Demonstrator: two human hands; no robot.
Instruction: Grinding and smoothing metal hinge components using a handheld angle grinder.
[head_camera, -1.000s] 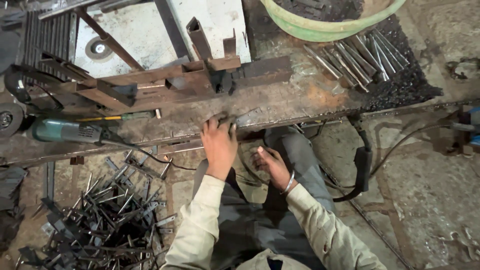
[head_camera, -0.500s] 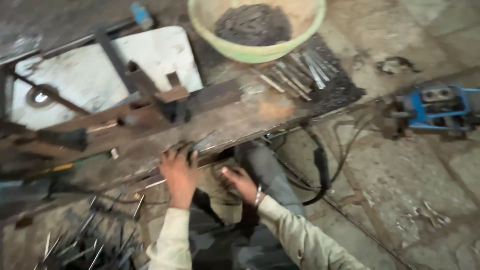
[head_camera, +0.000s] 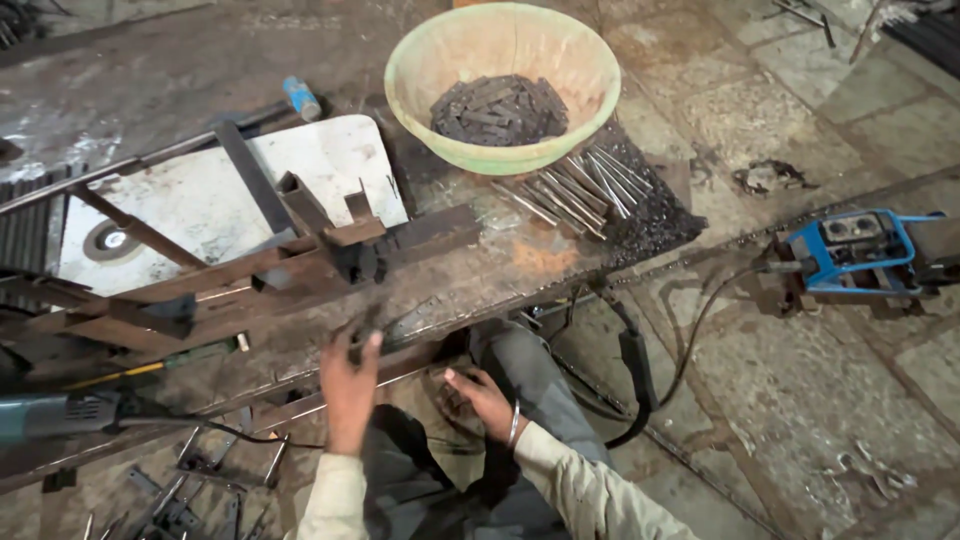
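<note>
The left hand (head_camera: 348, 380) sits at lower centre of the frame, fingers curled around a small dark metal piece (head_camera: 362, 330) at the near edge of the worktop (head_camera: 500, 270). Motion blur hides the exact grip. A second ago this hand lay flat and spread on that edge; it has since lifted and closed on the piece, so a part now appears to be in hand rather than merely steadied.

The right hand (head_camera: 480, 398), with a bangle at the wrist, rests low beside the grey-trousered knee (head_camera: 520, 360), fingers loosely bent. Whether it holds anything cannot be told. It has kept roughly the same place across the three pictures.

Just above the left hand stands the rusty angle-iron jig (head_camera: 330, 250), with a white plate (head_camera: 200, 190) behind it. The view has swung right since the earlier pictures:

- A green basin (head_camera: 420, 60) of short metal pieces is now fully in view at upper centre.
- A row of cut rods (head_camera: 570, 190) lies just below the basin.
- A blue machine (head_camera: 850, 250) stands on the floor at the right edge.
- An angle grinder (head_camera: 50, 415) lies at the left edge.
</note>
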